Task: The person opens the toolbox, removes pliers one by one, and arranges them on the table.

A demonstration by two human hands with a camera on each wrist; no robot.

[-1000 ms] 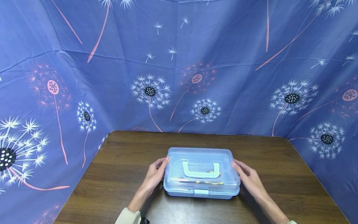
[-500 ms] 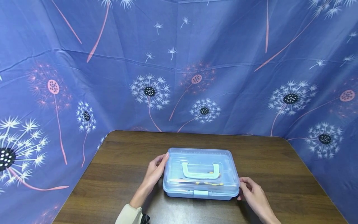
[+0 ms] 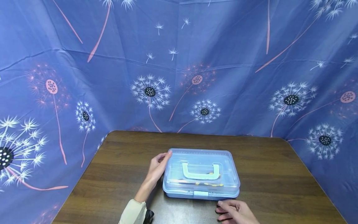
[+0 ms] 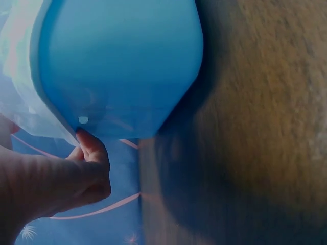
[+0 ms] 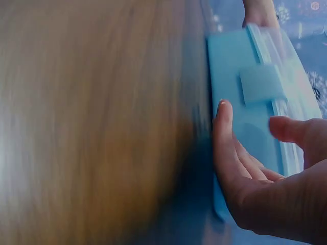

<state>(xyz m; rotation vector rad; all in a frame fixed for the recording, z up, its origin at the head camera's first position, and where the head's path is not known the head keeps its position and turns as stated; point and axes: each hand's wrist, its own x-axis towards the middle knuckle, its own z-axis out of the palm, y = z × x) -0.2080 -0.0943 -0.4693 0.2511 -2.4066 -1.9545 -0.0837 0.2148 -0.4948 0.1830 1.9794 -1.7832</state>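
Note:
A light blue plastic storage box [image 3: 200,169] with a clear lid sits closed on the table. Its pale handle [image 3: 200,176] lies folded on the lid, and a latch [image 3: 201,193] is at the front. Something yellow and dark shows through the lid. My left hand [image 3: 156,168] grips the box's left edge, thumb on top of the lid and fingers curled at the rim, as the left wrist view shows. My right hand [image 3: 236,212] is in front of the box near its right front corner, thumb and fingers spread apart around nothing, close to the latch [image 5: 263,84].
The brown wooden table [image 3: 112,186] extends on both sides of the box. A blue cloth [image 3: 237,93] with a dandelion pattern hangs behind the table and along its sides.
My right hand has left the box's right side and moved down and left to its front. My left hand stays on the left edge, and the box has hardly moved.

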